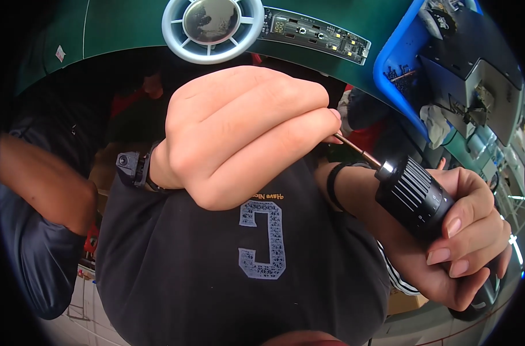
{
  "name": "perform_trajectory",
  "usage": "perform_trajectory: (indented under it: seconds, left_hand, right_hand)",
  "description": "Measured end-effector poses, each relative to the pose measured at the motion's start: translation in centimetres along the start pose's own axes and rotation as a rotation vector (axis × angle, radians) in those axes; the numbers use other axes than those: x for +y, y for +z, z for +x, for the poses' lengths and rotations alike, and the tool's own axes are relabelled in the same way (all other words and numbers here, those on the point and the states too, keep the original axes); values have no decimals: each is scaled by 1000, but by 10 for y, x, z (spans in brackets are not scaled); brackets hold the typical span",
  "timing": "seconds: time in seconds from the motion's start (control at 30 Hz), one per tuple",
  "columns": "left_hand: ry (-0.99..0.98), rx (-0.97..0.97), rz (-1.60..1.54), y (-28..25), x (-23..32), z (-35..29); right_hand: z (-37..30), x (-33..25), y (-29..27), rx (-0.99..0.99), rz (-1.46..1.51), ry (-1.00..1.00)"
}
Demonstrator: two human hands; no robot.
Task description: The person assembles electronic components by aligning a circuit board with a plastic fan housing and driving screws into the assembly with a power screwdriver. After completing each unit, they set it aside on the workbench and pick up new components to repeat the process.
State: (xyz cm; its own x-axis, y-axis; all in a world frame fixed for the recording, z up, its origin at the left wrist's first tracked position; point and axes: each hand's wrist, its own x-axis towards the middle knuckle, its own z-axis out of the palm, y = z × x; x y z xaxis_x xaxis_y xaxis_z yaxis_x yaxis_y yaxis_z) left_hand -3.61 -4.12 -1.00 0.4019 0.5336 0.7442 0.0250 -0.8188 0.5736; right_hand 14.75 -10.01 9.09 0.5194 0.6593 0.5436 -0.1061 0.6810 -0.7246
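Observation:
My right hand is wrapped round a black electric screwdriver with a ribbed collar. Its thin copper-coloured bit points up and left toward my left hand. The left fingers are closed in a pinch right at the bit's tip. Whatever sits between those fingertips is hidden, perhaps too small to make out. Both hands are held in front of my dark shirt, off the near edge of the green work mat.
On the mat lie a white spoked ring with a shiny round centre and a narrow curved circuit board. A blue bin at the right holds small dark screws. Beside it stands a grey metal device. Another person's arm shows at left.

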Motion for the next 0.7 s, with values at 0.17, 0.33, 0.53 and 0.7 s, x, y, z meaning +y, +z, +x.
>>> perform_trajectory:
  seconds: [0.17, 0.33, 0.53, 0.7]
  left_hand:
    - [37, -21, 61, 2, 3, 3]
    - [-1, -102, 183, -5, 11, 7]
    - [-2, -145, 474, -2, -7, 37]
    - [-62, -341, 644, 0, 1, 50]
  right_hand:
    - [-10, 1, 8, 33, -89, 24]
    - [-20, 13, 18, -5, -66, -36]
    - [8, -3, -8, -163, -302, -144]
    - [20, 27, -10, -184, -226, -211]
